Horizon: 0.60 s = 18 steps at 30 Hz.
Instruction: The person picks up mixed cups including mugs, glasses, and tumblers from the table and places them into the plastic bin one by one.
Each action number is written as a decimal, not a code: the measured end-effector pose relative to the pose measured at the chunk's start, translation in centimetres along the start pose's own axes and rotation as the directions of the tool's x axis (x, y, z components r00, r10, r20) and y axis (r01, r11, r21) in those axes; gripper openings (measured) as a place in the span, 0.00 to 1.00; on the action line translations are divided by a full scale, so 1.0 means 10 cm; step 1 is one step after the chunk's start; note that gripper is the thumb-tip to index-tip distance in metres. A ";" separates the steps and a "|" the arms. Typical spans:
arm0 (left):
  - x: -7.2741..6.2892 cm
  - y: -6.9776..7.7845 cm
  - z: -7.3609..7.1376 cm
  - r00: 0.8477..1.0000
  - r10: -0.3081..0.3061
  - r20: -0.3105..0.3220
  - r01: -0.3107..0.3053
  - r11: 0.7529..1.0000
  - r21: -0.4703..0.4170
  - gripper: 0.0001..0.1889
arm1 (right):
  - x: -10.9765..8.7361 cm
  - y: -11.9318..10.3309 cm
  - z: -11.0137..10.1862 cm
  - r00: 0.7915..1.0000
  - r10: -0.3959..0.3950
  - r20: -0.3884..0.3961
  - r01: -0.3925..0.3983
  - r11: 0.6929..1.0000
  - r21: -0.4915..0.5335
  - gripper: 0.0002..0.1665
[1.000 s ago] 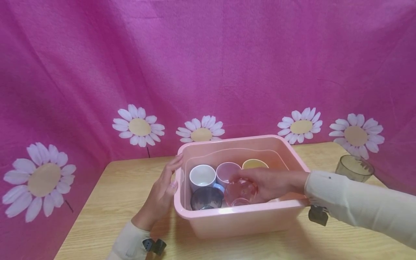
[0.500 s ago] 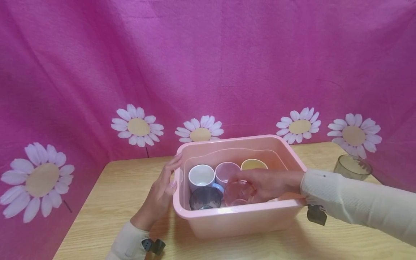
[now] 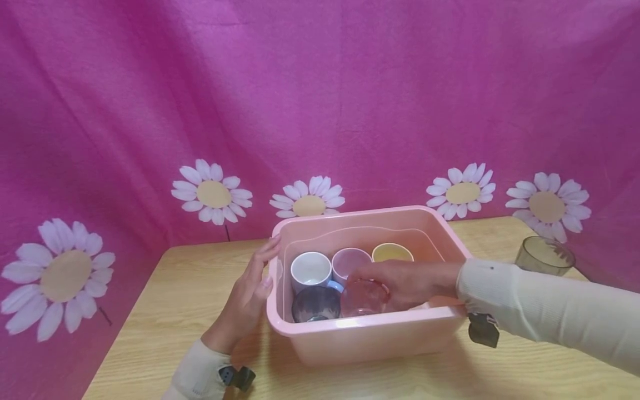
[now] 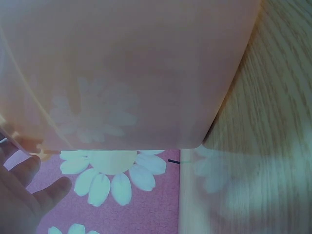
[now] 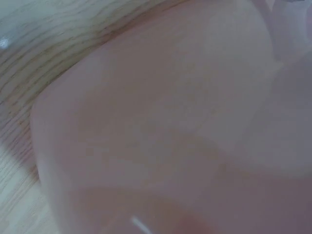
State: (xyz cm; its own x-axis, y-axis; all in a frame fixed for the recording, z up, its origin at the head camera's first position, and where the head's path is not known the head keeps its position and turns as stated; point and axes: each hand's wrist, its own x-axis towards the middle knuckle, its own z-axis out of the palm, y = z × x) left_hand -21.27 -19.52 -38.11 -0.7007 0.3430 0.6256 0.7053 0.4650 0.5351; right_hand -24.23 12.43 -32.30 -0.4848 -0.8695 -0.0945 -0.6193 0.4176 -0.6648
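A pink plastic tub point(image 3: 380, 344) stands on the table in the head view. My right hand point(image 3: 400, 283) reaches into it and holds a clear pink glass point(image 3: 361, 300) near the front wall. To the left of that glass is a dark smoky glass point(image 3: 315, 305). Behind them sit a white mug point(image 3: 311, 266) with a blue handle, a mauve cup point(image 3: 350, 261) and a yellow cup point(image 3: 392, 253). My left hand point(image 3: 245, 297) rests with fairly straight fingers against the tub's left rim. Only the tub's outer wall point(image 5: 146, 97) fills most of the right wrist view.
An olive-tinted glass point(image 3: 544, 256) stands at the table's right, behind my right sleeve. The wooden table point(image 3: 190, 289) ends at a magenta cloth point(image 3: 340, 100) with daisies, which hangs behind and to the left.
The pink glass has shifted slightly left toward the smoky glass and sits lower in the tub, with my right hand on it. My left hand stays at the rim.
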 end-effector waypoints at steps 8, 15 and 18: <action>0.01 0.01 -0.01 1.000 0.018 -0.008 -0.018 1.000 0.002 0.27 | 0.02 0.00 -0.01 1.000 -0.024 0.001 0.024 0.991 -0.135 0.36; -0.01 0.00 0.00 1.000 0.005 -0.003 -0.005 1.000 0.009 0.27 | 0.03 0.02 0.02 1.000 -0.025 0.017 0.026 0.998 -0.053 0.25; -0.02 0.00 -0.01 1.000 -0.005 0.000 0.005 1.000 0.016 0.27 | 0.05 0.03 0.03 0.999 -0.042 0.020 0.044 0.993 -0.106 0.25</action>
State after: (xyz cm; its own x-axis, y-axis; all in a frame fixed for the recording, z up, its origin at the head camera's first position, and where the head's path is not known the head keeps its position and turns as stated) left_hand -21.12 -19.69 -38.16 -0.7042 0.3408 0.6229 0.7001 0.4797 0.5290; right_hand -24.49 12.03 -32.74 -0.4458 -0.8914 -0.0818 -0.7020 0.4049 -0.5859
